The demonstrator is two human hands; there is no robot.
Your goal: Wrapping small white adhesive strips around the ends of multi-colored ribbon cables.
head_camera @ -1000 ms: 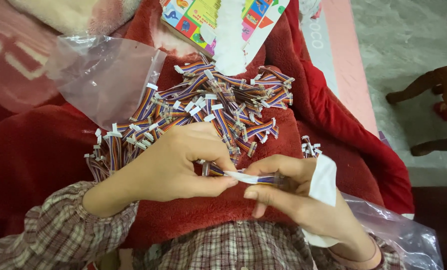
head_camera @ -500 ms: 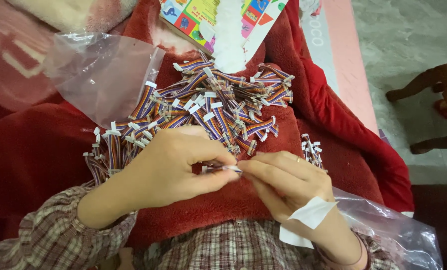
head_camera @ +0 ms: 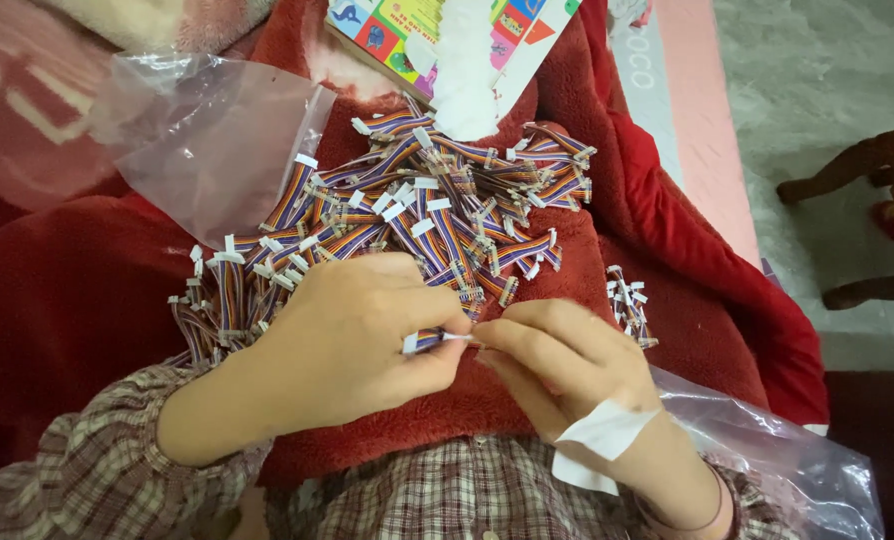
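The short multicoloured ribbon cable with a small white plastic connector at its end (head_camera: 429, 340) is held between the 2 hands, near the person and just in front of the big pile. The left hand (head_camera: 352, 335) is curled around it, thumb and forefinger pinching the cable close to the connector, and the right hand (head_camera: 557, 350) pinches the other side with its fingertips pressed together; how much of the cable lies inside the left palm I cannot tell. I judge this cable very light and soft, easy to bend, with thin wires that could be damaged by a hard pull, while the connector is the only stiff part, so the best place to hold is the connector body or the cable just behind it. A white paper strip (head_camera: 597, 440) is on the right wrist. Just beyond the hands lies the large heap of the same striped cables (head_camera: 407, 220) on a red fleece blanket (head_camera: 67, 300). A small bundle of the cables (head_camera: 629, 305) lies to the right, apart from the heap. A clear plastic bag (head_camera: 207, 140) is at the far left, another clear bag (head_camera: 777, 460) at the near right, and a colourful printed booklet (head_camera: 447, 30) at the far edge.
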